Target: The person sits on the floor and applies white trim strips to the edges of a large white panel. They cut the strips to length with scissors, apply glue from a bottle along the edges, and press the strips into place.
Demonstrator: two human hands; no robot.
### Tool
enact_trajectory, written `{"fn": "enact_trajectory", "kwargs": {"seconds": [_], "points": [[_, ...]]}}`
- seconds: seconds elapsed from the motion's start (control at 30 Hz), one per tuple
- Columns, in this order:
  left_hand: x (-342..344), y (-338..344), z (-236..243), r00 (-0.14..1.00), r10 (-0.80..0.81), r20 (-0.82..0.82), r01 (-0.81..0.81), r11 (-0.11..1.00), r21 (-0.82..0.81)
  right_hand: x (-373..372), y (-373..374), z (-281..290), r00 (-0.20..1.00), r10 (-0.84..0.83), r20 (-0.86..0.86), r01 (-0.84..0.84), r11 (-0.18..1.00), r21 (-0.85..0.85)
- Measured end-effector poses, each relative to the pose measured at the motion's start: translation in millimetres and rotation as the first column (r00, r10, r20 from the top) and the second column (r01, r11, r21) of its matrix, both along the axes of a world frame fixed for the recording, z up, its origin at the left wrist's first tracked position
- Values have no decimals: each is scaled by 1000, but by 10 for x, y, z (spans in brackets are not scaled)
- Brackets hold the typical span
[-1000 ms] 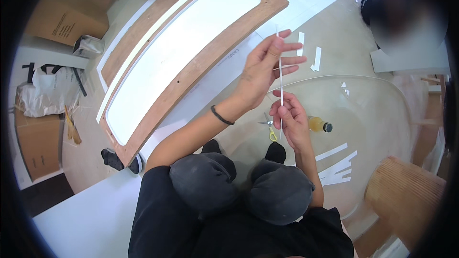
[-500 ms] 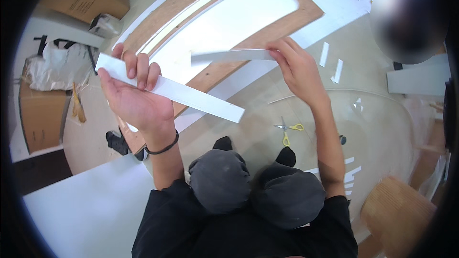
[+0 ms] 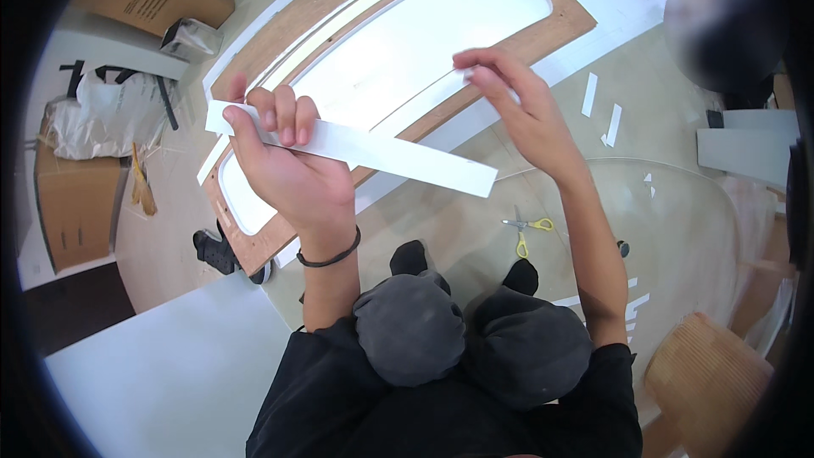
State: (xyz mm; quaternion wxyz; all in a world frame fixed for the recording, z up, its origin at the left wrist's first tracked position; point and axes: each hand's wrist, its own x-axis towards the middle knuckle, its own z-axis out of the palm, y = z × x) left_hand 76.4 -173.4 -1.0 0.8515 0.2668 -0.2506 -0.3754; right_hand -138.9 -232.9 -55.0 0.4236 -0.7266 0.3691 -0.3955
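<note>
One flat white strip [image 3: 398, 159] is clasped in the left hand [image 3: 297, 171], fingers curled, over the curved brown wooden frame [image 3: 570, 17]; the right hand [image 3: 530, 119] pinches a near-edge-on second white strip [image 3: 424, 101]. Overtight fingers could crease either.

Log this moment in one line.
left hand: gripping white strip | right hand: pinching another strip | yellow-handled scissors: on floor | wood-framed panel: ahead

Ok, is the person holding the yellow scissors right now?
No, the scissors lie open on the floor, and the left hand holds a white strip.
</note>
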Motion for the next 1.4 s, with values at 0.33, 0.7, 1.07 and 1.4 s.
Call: {"fn": "enact_trajectory", "kwargs": {"seconds": [0.33, 0.7, 1.07, 1.4], "points": [[-61, 173, -300, 749, -399, 529, 115, 865, 489, -778, 541, -19, 944, -300, -138, 318, 939, 134], [-92, 287, -548, -44, -342, 939, -366, 880, 303, -578, -439, -377, 953, -199, -227, 148, 964, -222], [-30, 320, -1018, -61, -155, 986, -529, 843, 100, -259, -443, -658, 775, -560, -293, 257, 702, -664], [56, 353, -1000, -21, -227, 974, -494, 849, 187, -616, 783, -880, 907, -413, -81, 377, 883, -280]]}}
